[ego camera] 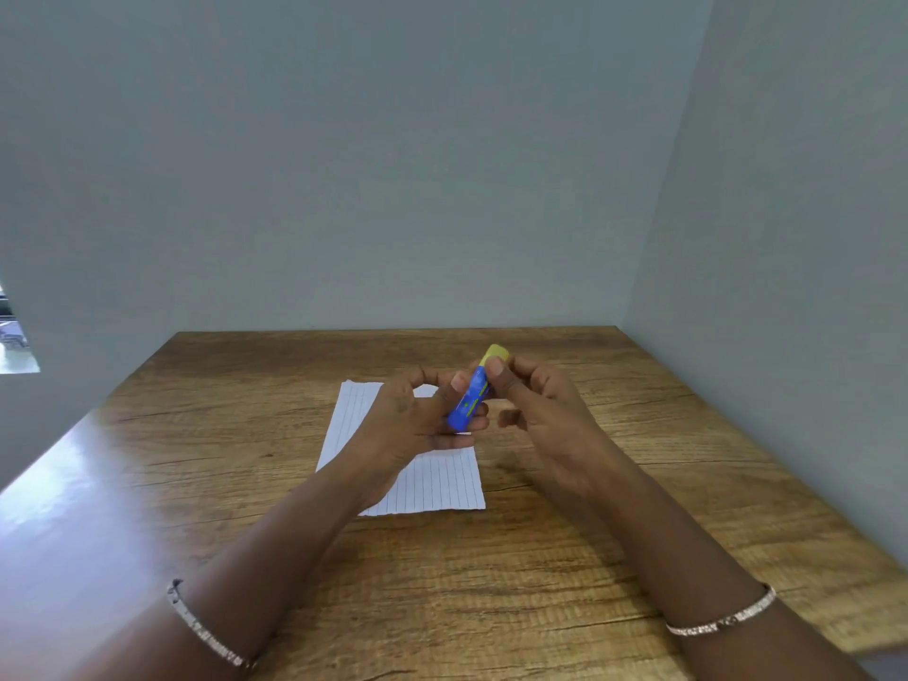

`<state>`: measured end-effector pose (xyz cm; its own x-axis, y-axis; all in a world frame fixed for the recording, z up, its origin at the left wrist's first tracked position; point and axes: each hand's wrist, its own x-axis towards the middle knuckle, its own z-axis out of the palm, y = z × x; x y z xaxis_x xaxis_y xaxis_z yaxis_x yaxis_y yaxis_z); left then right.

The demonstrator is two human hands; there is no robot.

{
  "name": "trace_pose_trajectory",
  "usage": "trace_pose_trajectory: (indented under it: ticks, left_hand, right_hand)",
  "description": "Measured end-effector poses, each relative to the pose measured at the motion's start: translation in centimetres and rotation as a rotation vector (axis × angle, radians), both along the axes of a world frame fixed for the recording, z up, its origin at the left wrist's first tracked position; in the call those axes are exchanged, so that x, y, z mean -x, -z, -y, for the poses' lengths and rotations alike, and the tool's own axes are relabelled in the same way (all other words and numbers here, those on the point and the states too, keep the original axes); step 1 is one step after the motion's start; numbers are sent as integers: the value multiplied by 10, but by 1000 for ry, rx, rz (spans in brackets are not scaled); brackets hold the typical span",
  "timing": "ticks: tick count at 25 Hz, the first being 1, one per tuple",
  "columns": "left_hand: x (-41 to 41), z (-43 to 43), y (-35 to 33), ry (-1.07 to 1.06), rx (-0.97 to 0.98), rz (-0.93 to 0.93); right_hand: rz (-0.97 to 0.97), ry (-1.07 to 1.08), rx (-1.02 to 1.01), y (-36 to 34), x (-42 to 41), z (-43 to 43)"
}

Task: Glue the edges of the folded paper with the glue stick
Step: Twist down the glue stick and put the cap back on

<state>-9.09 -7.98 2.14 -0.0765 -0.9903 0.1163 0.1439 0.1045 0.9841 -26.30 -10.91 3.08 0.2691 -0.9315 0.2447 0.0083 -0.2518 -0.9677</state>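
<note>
A blue glue stick (470, 401) with a yellow cap (495, 354) is held tilted above the table, cap end pointing away from me. My left hand (412, 425) grips its blue barrel between thumb and fingers. My right hand (535, 405) pinches the upper end just below the yellow cap. Under both hands lies a folded sheet of lined white paper (437, 479), flat on the wood, its middle partly hidden by my left hand and wrist.
The wooden table (614, 533) stands in a corner, with grey walls right behind it and along its right side. Its left edge shows a bright glare. I wear a thin bracelet on each forearm.
</note>
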Motion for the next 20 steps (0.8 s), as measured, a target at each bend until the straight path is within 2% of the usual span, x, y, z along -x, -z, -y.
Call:
trace_pose_trajectory:
  ticks: [2, 4, 6, 12, 20]
  left_hand:
    - [-1, 1, 4, -97, 165, 277]
    - [-3, 1, 7, -260, 420, 642]
    - [-4, 1, 7, -299, 554, 798]
    - [-6, 7, 15, -287, 606, 873]
    - [-6, 4, 15, -287, 600, 898]
  right_hand:
    - [-37, 168, 95, -3, 9, 8]
    - [-252, 428, 206, -5, 23, 15]
    - [-433, 606, 242, -3, 35, 22]
    - [-646, 651, 208, 8, 46, 36]
    - [-629, 608, 222, 11, 44, 33]
